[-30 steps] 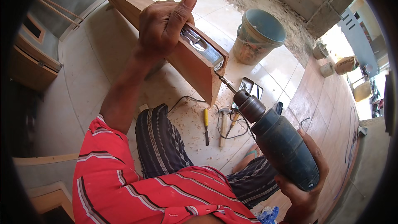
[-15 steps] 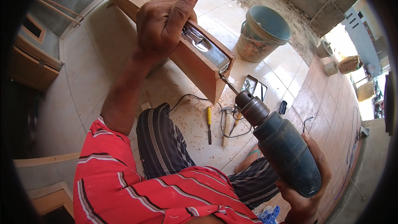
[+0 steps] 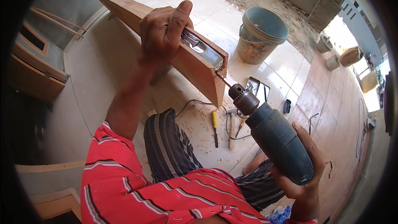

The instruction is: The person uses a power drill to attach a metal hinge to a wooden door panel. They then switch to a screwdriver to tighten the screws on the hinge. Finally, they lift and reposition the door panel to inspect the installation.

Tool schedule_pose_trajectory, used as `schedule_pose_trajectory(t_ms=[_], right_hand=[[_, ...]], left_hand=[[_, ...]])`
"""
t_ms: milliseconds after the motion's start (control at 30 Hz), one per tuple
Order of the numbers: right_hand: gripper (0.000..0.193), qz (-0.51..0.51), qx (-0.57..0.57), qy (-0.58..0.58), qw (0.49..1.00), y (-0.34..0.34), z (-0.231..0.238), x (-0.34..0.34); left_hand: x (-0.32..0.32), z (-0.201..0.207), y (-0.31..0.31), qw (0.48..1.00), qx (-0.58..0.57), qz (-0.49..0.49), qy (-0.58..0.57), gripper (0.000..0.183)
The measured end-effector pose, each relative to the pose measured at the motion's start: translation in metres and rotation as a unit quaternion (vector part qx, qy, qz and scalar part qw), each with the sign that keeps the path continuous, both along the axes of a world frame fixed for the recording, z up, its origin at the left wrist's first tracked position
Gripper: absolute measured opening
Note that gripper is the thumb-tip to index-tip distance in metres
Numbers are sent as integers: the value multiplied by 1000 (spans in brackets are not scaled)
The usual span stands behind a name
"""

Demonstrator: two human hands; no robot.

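My left hand (image 3: 163, 33) is closed round a long wooden board (image 3: 195, 72), thumb up. The board slants from the upper left down toward the middle. A shiny metal spirit level (image 3: 209, 54) lies along the board's upper side, partly covered by my left hand; whether my fingers also press it I cannot tell. My right hand (image 3: 304, 166) grips a dark blue power drill (image 3: 280, 143) by its rear body. The thin drill bit (image 3: 224, 79) meets the board's near end, next to the end of the level.
On the tiles below lie a yellow-handled chisel (image 3: 214, 126), a wooden-handled hammer (image 3: 232, 130), a cable and wood shavings. Beyond them are an open black case (image 3: 257, 87) and a dirty bucket (image 3: 263, 35). A wooden door frame (image 3: 37, 74) stands at left.
The drill and my right hand have shifted slightly left in the picture, along with the board's near end. The bit still meets the board. Both holds are the same.
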State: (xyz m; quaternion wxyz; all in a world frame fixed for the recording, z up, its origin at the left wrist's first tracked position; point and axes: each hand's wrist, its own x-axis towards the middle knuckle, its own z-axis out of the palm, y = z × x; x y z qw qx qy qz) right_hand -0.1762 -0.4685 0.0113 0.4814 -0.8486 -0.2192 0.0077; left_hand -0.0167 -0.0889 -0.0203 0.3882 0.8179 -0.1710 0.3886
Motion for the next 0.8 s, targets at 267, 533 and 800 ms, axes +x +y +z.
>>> schedule_pose_trajectory(t_ms=[267,533,800], right_hand=[[78,28,183,14,983,-6,-34,3],[77,-157,293,155,930,-42,-46,-12],[63,-275,371,176,869,-54,-55,-7]], left_hand=[[1,5,0,999,53,4,11,68],[-12,-5,3,996,81,31,-24,54],[-53,-33,-15,986,37,57,-152,42]])
